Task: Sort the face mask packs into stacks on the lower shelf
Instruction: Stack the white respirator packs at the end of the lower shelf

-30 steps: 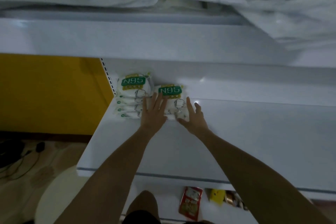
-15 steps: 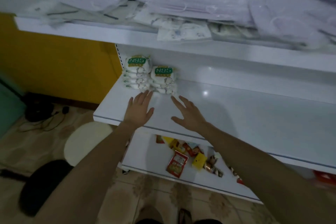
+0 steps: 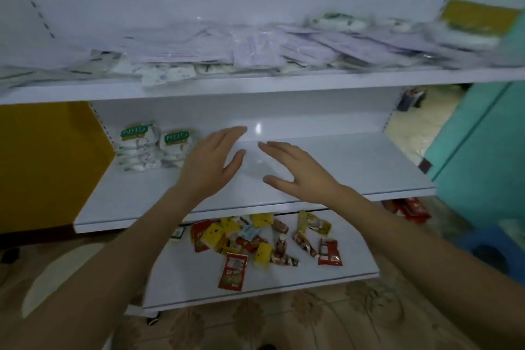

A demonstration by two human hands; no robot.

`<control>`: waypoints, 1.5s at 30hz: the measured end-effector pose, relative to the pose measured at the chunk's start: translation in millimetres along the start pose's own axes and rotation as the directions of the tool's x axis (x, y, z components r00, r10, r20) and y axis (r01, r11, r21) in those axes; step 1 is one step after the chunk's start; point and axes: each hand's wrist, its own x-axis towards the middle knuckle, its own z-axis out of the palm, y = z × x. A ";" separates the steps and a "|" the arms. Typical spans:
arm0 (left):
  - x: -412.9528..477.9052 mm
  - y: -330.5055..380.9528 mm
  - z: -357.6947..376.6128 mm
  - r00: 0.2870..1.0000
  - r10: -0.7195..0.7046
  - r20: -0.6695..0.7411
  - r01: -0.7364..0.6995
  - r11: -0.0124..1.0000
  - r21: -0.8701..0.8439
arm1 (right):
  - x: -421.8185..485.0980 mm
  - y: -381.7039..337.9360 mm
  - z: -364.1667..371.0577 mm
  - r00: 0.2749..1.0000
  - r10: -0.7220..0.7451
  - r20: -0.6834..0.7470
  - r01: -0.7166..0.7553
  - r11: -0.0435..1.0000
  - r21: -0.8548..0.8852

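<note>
Two spots we can't really read: the heap of mask packs (image 3: 284, 51) on the upper shelf (image 3: 255, 84) is smeared by blur, and our forearms (image 3: 113, 250) get cut off at the bottom edge. — anon1

Yeah. What we do get: the left N95 stack (image 3: 135, 148), the taller one, and the right N95 stack (image 3: 176, 146) sit side by side at the far left of the lower shelf (image 3: 355, 167), near the back. From there the shelf runs bare to its right edge. — anon2

Hands? — anon1

Our left hand (image 3: 211, 167) and right hand (image 3: 298, 173) are over that shelf, fingers straight and spread, holding nothing; the left is just beside the right N95 stack. Snack packets (image 3: 255, 241) litter the bottom shelf (image 3: 284, 284), yellow panel (image 3: 42, 165) on the left, teal surface (image 3: 483, 150) on the right. — anon2
</note>
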 end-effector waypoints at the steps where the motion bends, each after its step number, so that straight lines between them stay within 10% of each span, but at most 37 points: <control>1: 12.3 16.4 -0.6 1.000 0.020 -0.022 -0.021 0.999 -0.027 | -10.0 2.6 -17.7 1.000 0.015 -0.024 -0.015 1.000 -0.009; 24: 352.0 250.7 174.9 0.982 -0.067 0.177 0.094 0.984 -0.149 | -125.9 297.1 -363.1 0.842 0.428 -0.328 -0.427 0.901 0.081; 39: 505.4 235.6 267.3 0.807 -0.221 0.547 0.223 0.973 0.064 | -38.9 426.1 -377.1 0.711 0.697 -0.095 -0.667 0.711 0.222; 45: 524.1 234.2 279.3 0.878 -0.165 0.449 0.322 0.898 -0.299 | -37.4 432.4 -382.1 0.755 0.591 -0.283 -0.523 0.804 0.283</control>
